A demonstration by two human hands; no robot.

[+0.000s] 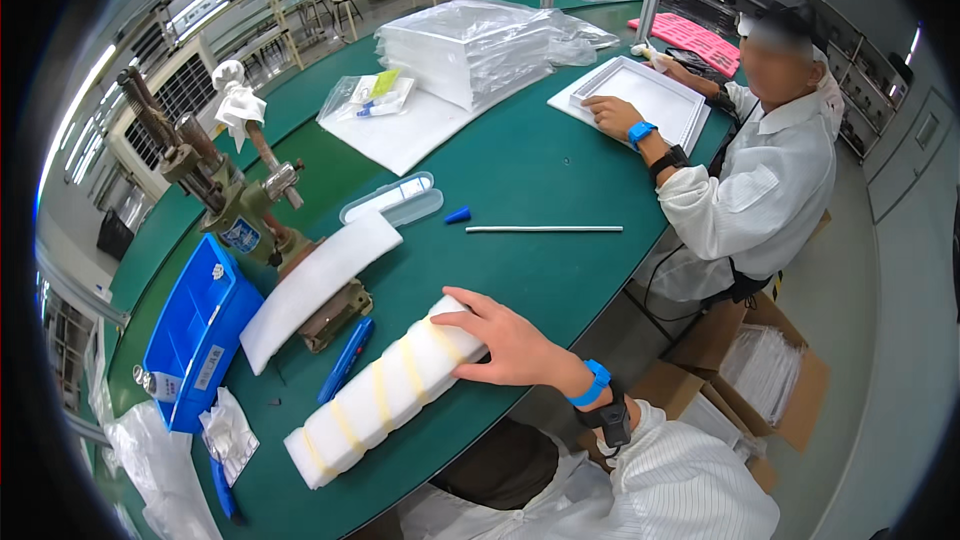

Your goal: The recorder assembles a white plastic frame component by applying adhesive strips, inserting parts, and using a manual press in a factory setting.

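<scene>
Near the table's front edge lies a long white foam block (pixel 385 392) with several pale yellow bands across it. My right hand (pixel 510 342) grips its far right end, the fingers over the top and the thumb on the near side. My left hand is not in view. Just left of the block is a blue pen-shaped tool (pixel 346 360). A curved white foam sheet (pixel 318 290) lies over the base of a green hand press (pixel 245 205). Beyond my hand, a thin silver rod (pixel 544 229) and a small blue cap (pixel 457 215) rest on the green table (pixel 520 180).
At left stand a blue bin (pixel 205 335), a clear bag (pixel 229 435) and a blue-handled tool (pixel 222 490). Farther back are a clear plastic case (pixel 392 202) and a plastic-wrapped white stack (pixel 460 50). A co-worker (pixel 755 160) at right handles a white tray (pixel 640 100). Cardboard boxes (pixel 800 390) sit below.
</scene>
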